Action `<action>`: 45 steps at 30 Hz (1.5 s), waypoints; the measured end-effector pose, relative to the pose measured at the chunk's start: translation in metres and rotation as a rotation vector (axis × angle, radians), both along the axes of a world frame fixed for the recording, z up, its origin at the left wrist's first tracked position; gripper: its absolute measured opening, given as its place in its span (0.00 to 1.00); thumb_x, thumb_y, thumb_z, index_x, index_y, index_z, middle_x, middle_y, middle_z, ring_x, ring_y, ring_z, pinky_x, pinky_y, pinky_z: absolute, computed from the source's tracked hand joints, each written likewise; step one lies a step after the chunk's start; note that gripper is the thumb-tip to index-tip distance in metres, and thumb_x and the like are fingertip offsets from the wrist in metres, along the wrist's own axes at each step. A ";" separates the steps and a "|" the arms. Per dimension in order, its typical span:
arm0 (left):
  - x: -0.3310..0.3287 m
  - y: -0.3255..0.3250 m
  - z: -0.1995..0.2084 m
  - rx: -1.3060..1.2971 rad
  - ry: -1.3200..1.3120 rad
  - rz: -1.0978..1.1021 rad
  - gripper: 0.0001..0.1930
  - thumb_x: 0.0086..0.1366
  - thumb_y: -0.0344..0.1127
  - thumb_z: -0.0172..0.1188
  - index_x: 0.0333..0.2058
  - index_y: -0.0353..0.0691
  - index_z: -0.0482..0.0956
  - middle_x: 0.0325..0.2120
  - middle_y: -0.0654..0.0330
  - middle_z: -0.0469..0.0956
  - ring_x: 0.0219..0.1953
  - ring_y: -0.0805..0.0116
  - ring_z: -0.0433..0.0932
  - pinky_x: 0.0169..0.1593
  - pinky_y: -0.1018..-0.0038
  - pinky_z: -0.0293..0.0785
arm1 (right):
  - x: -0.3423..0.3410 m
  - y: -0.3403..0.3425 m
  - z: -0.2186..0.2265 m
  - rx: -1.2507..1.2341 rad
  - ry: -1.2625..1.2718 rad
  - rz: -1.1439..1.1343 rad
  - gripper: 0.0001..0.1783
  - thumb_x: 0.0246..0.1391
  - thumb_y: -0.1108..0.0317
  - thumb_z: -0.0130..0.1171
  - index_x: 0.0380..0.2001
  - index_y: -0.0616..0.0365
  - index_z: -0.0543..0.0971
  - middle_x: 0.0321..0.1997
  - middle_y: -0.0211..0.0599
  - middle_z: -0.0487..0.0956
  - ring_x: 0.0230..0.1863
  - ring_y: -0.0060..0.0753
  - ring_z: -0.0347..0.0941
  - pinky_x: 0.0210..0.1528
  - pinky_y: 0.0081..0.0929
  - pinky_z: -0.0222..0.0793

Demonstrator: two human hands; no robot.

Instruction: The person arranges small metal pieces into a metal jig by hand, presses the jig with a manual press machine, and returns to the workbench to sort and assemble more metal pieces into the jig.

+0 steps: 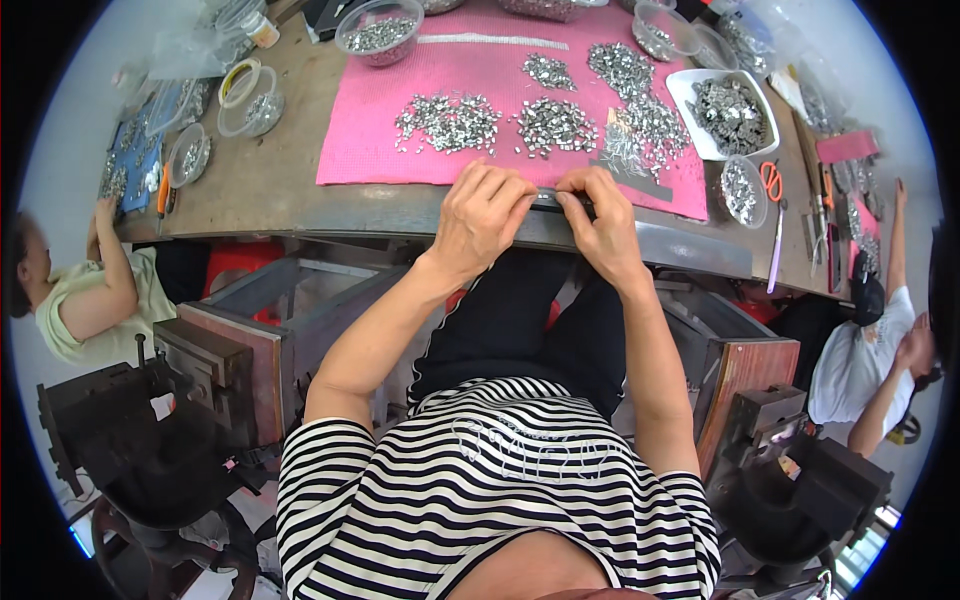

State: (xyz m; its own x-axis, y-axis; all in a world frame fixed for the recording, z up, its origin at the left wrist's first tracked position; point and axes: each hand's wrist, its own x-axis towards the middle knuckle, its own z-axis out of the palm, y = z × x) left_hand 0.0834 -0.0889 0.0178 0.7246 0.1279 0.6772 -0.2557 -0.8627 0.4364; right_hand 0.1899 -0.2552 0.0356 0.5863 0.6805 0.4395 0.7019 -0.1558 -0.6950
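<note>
My left hand [483,220] and my right hand [603,222] meet at the front edge of the table, fingertips pinched close together. Between them shows a narrow dark strip [546,200] with tiny shiny bits on it. What each fingertip grips is too small to make out. Just beyond the hands, a pink mat [365,130] carries loose piles of small silver metal pieces: one pile [448,122] to the left, another pile [556,127] in the middle, and a larger pile [648,125] to the right. A grey flat strip [640,183] lies near the right pile.
A white square tray [678,92] of darker metal parts stands right of the piles, near a round plastic tub [742,190] and orange-handled scissors [771,180]. Another tub [380,32] sits at the far left of the mat. Co-workers sit at both sides.
</note>
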 end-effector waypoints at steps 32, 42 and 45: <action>-0.031 0.071 -0.011 0.129 0.403 0.152 0.36 0.70 0.66 0.43 0.65 0.48 0.72 0.68 0.67 0.67 0.75 0.41 0.45 0.68 0.26 0.29 | 0.021 0.046 0.021 -0.014 -0.399 0.063 0.09 0.52 0.76 0.65 0.38 0.57 0.83 0.37 0.35 0.79 0.40 0.39 0.75 0.45 0.36 0.66; -0.034 0.079 -0.014 0.075 0.391 0.209 0.38 0.69 0.66 0.46 0.66 0.45 0.70 0.69 0.63 0.64 0.75 0.43 0.48 0.68 0.28 0.32 | 0.030 0.109 0.010 -0.363 -0.578 0.202 0.20 0.53 0.74 0.58 0.51 0.57 0.79 0.55 0.38 0.76 0.56 0.46 0.70 0.56 0.43 0.66; -0.034 0.084 -0.013 0.065 0.392 0.265 0.39 0.68 0.66 0.47 0.66 0.41 0.69 0.69 0.61 0.63 0.75 0.44 0.48 0.68 0.28 0.33 | 0.026 0.108 0.013 -0.465 -0.652 0.281 0.25 0.51 0.74 0.57 0.56 0.60 0.77 0.65 0.36 0.73 0.64 0.50 0.66 0.63 0.49 0.64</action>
State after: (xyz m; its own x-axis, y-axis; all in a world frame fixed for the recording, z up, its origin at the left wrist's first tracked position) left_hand 0.0492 -0.0052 0.0048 0.8752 0.3089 0.3722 0.1497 -0.9047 0.3988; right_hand 0.2155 -0.1468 0.0483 0.0945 0.9581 0.2703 0.9953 -0.0851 -0.0464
